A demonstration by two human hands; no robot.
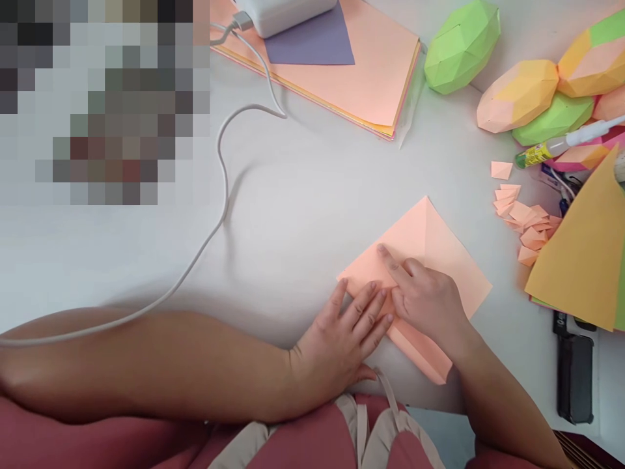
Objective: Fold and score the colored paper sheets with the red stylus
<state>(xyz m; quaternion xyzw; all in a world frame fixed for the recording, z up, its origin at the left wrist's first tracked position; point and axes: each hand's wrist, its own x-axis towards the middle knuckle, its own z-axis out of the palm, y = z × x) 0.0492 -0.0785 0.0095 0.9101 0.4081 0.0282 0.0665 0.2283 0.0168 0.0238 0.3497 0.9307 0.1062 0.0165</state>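
Observation:
A square sheet of peach paper (452, 267) lies turned cornerwise on the table, with a crease running down from its top corner. Its lower left edge is folded over into a narrow strip (422, 352), whose near end stands slightly raised. My left hand (349, 332) rests on that folded edge, fingers spread and flat. My right hand (430, 296) lies over the middle of the sheet. Its index finger is stretched out and presses on the paper near the left side, while the other fingers curl under. The part of the sheet beneath both hands is hidden.
Small folded peach pieces (532, 221) lie at the right, near a glue stick (537, 155). Faceted paper shapes (463, 45) stand at the back right. A paper stack (381, 71) bears a white device (288, 13). Its cable (225, 176) crosses the left side.

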